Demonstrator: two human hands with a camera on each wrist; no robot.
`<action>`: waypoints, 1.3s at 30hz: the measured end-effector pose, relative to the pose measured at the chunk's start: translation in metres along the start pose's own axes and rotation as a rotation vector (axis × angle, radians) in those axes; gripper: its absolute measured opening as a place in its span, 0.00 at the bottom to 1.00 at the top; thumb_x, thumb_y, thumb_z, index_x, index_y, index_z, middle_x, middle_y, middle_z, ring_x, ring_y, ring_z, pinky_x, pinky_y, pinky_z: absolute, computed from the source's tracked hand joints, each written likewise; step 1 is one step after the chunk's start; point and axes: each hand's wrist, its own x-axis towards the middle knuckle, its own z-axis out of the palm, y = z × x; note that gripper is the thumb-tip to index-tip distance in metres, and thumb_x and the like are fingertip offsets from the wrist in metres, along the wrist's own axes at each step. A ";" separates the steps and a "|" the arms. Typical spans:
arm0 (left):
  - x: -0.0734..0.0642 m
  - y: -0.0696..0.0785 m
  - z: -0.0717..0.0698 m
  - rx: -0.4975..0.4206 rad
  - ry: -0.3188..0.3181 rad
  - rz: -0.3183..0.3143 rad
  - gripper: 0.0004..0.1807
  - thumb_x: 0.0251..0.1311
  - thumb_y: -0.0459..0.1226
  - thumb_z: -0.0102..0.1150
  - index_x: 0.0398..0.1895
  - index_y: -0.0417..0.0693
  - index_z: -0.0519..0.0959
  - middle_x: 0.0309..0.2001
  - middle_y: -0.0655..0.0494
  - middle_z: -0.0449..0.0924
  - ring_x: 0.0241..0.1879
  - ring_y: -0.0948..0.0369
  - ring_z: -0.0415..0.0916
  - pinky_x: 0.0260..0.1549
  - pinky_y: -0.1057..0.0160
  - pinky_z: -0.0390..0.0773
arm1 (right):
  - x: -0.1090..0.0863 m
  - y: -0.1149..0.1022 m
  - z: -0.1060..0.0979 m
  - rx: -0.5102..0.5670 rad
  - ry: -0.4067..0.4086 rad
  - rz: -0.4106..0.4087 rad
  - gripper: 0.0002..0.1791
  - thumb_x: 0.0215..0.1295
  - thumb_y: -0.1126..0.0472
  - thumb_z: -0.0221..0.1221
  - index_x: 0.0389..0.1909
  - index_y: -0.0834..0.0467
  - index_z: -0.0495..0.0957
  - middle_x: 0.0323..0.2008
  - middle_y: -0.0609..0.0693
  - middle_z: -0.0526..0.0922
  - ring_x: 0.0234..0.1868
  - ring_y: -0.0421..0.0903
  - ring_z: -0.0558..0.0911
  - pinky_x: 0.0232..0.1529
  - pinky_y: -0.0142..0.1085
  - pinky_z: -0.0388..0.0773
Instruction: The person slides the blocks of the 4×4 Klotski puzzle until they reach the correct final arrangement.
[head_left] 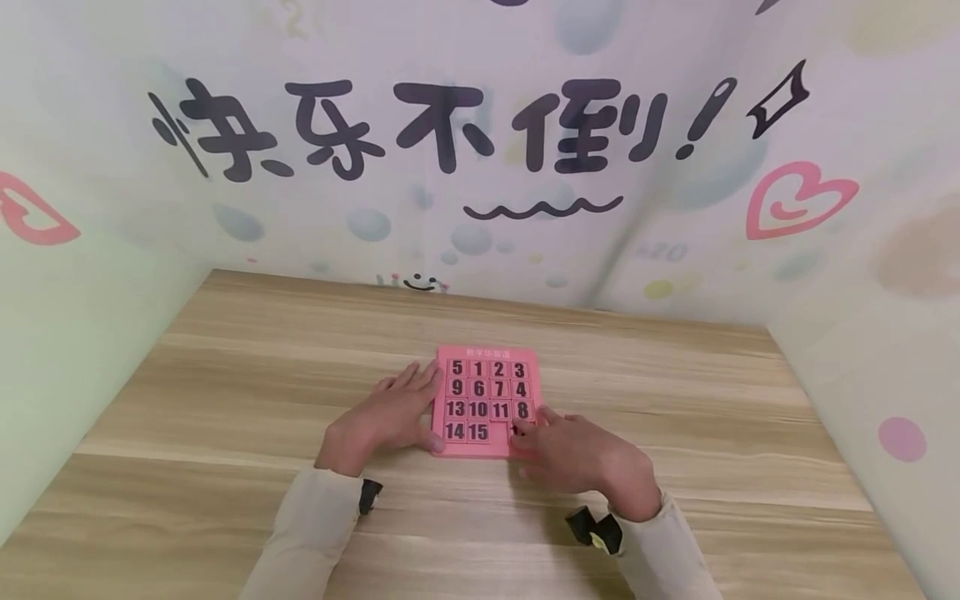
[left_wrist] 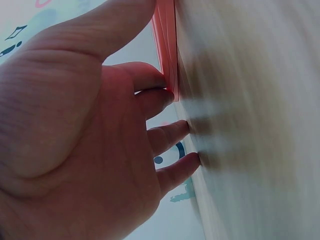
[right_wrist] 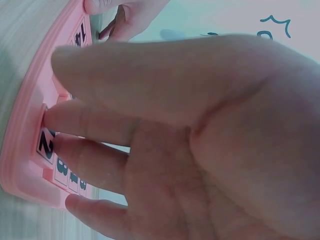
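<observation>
From my remote seat I see a printed wall (head_left: pixel 420 242) behind a wood-grain table (head_left: pixel 262 375), and on that table a pink number puzzle (head_left: pixel 472 452) lies flat between two hands. My main worry is the whole puzzle skidding or twisting; a sideways push from the right, stronger than the light bracing on the left, could cause it. A slanted push might also jam a tile against its neighbour (the rows look snug to me).

The left hand (head_left: pixel 386 417) has its fingers spread and nearly straight: thumb at the near left corner, index and middle fingertips touching the puzzle's side, the other two seeming to meet the table. I read that as steadying, not clamping. The right hand (head_left: pixel 573 450) is also loosely extended, thumb apart from the fingers and nothing enclosed, its foremost fingertips on the bottom-right tile (right_wrist: pixel 45 145). Half covered, that one appears to be the 12; just left of it, next to the 15 tile (head_left: pixel 477 432), is the gap (head_left: pixel 498 432).
</observation>
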 end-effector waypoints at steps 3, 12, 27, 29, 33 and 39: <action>0.001 0.000 0.000 0.003 -0.001 -0.005 0.58 0.61 0.47 0.74 0.84 0.39 0.47 0.86 0.45 0.37 0.85 0.42 0.30 0.83 0.38 0.38 | 0.001 0.001 -0.001 -0.001 0.005 -0.002 0.27 0.76 0.54 0.57 0.74 0.50 0.75 0.78 0.52 0.68 0.82 0.64 0.59 0.79 0.60 0.62; -0.001 0.001 -0.001 -0.008 -0.001 -0.012 0.58 0.60 0.46 0.75 0.84 0.38 0.48 0.86 0.44 0.39 0.85 0.41 0.32 0.82 0.36 0.40 | 0.000 0.001 -0.002 0.014 0.010 0.001 0.27 0.76 0.52 0.58 0.74 0.50 0.75 0.77 0.52 0.69 0.80 0.66 0.61 0.77 0.62 0.63; -0.001 0.000 -0.001 -0.013 0.011 0.000 0.58 0.60 0.47 0.75 0.84 0.39 0.47 0.86 0.44 0.38 0.85 0.41 0.31 0.82 0.36 0.39 | -0.001 0.003 -0.001 0.016 0.034 0.002 0.27 0.76 0.52 0.59 0.73 0.51 0.75 0.77 0.52 0.70 0.80 0.67 0.61 0.78 0.61 0.63; -0.001 0.001 -0.001 -0.016 0.010 -0.002 0.59 0.60 0.46 0.75 0.84 0.39 0.47 0.86 0.45 0.38 0.85 0.41 0.31 0.82 0.37 0.39 | -0.002 0.003 -0.002 0.035 0.050 0.005 0.27 0.76 0.51 0.60 0.73 0.51 0.75 0.78 0.52 0.69 0.81 0.66 0.61 0.78 0.62 0.63; -0.001 0.002 0.000 -0.021 0.004 0.001 0.59 0.60 0.46 0.75 0.84 0.39 0.47 0.86 0.44 0.37 0.85 0.41 0.31 0.82 0.37 0.39 | -0.002 0.003 0.000 0.071 0.083 0.001 0.28 0.76 0.51 0.60 0.75 0.50 0.73 0.79 0.52 0.66 0.82 0.66 0.58 0.79 0.63 0.60; -0.001 0.000 -0.001 -0.001 0.005 0.006 0.59 0.60 0.47 0.74 0.84 0.38 0.47 0.86 0.44 0.38 0.85 0.41 0.32 0.82 0.37 0.40 | 0.000 -0.001 0.002 0.045 0.117 -0.068 0.28 0.77 0.51 0.59 0.76 0.46 0.71 0.80 0.52 0.65 0.81 0.68 0.58 0.77 0.65 0.62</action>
